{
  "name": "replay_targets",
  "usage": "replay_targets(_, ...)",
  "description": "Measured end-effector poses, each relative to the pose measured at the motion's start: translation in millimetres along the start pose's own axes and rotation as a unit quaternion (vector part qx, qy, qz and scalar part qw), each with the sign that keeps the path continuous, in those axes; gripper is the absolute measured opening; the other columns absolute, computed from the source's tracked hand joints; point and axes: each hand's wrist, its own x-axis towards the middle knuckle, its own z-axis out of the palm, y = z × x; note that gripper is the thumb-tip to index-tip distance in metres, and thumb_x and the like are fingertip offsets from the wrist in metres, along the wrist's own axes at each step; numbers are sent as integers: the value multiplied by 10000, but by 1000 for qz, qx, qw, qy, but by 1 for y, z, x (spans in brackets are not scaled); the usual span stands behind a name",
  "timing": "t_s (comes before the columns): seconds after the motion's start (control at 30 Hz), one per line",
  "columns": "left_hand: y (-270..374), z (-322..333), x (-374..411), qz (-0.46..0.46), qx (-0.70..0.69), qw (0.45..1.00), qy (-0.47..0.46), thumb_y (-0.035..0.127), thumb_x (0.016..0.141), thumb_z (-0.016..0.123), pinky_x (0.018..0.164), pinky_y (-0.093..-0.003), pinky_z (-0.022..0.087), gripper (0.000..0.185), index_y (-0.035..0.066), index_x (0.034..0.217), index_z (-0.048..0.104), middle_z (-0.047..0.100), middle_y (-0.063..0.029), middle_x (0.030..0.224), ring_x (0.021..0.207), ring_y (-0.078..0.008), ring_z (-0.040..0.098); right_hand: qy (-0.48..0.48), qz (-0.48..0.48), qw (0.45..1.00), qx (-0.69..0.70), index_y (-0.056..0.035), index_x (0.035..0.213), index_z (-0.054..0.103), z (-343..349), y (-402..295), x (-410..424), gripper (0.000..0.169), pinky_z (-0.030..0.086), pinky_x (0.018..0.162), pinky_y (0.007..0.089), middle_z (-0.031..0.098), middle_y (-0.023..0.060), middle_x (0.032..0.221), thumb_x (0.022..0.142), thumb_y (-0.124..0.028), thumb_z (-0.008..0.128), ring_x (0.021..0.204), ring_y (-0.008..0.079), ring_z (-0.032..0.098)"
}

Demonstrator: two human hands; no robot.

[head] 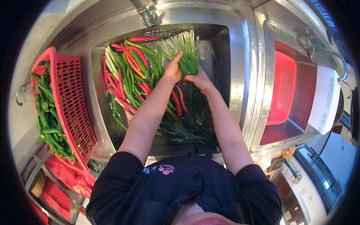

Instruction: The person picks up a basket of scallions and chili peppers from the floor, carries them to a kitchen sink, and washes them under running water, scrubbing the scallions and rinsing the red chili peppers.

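Note:
Both my hands grip a thick bunch of thin green onions [189, 57] over a water-filled steel sink [216, 98]. Its white root ends point away from me and its green leaves trail back towards me into the dark water. My left hand [173, 69] clasps the bunch from the left side, thumb up along the stems. From the right, my right hand [200, 80] wraps the lower green part. Left of the bunch, red chili peppers [121, 84] and long green peppers [143, 59] lie in the water among thicker scallions [112, 63]. More leafy greens [182, 133] float near my body.
A red perforated basket [74, 104] of green peppers [46, 109] stands left of the sink. A faucet [147, 17] hangs over the far rim. In the right-hand basin [281, 135] sits another red basket [282, 90], with a white box [324, 98] beside it.

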Motion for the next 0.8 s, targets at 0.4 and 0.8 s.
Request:
replay_targets(0.4, 14, -14, -50, 68, 217, 942, 247, 341, 836, 534, 975, -376, 339, 621, 9, 1317, 326, 405, -151, 1303, 1168, -277, 414, 207, -6, 915, -346, 54, 992, 582, -19, 6, 0, 412, 448, 782, 375, 617, 218, 949, 634, -148, 595, 921, 314, 591)
replay_targets(0.8, 124, 128, -81, 581, 459, 667, 90, 101, 799, 544, 955, -330, 353, 432, -11, 1203, 440, 496, -178, 1191, 1113, -270, 474, 65, -111, 990, -62, -13, 1030, 466, 1, -62, -127, 394, 405, 488, 246, 527, 41, 651, 654, 0, 584, 533, 125, 505)
